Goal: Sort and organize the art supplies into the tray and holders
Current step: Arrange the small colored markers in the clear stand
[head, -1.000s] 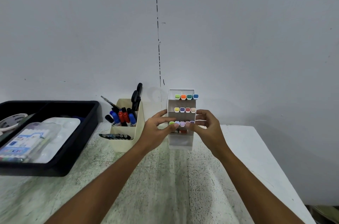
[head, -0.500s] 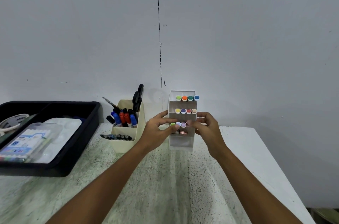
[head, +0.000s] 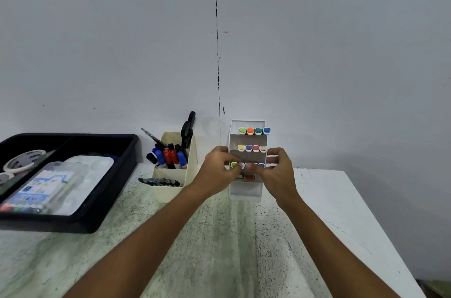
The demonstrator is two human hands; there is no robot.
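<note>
A white tiered marker holder (head: 246,190) stands at the back of the table, with rows of colour-capped markers (head: 253,131) in its shelves. My left hand (head: 218,171) and my right hand (head: 278,172) meet in front of the third row. Their fingertips touch or pinch the marker caps there; I cannot tell which. A red-capped marker (head: 249,176) lies in the shelf just below the fingers. To the left, a cream pen holder (head: 170,185) keeps red, blue and black markers, scissors and a brush.
A black tray (head: 102,205) at the left holds tape rolls, a white palette and a clear pack of pens. Several dark pens lie in the cream holder's low front slot (head: 159,182). The table ends at the right edge (head: 380,236); the wall is right behind the holders.
Both hands stay at the third row of markers. The fingers have shifted slightly along the caps and closed in toward each other.
</note>
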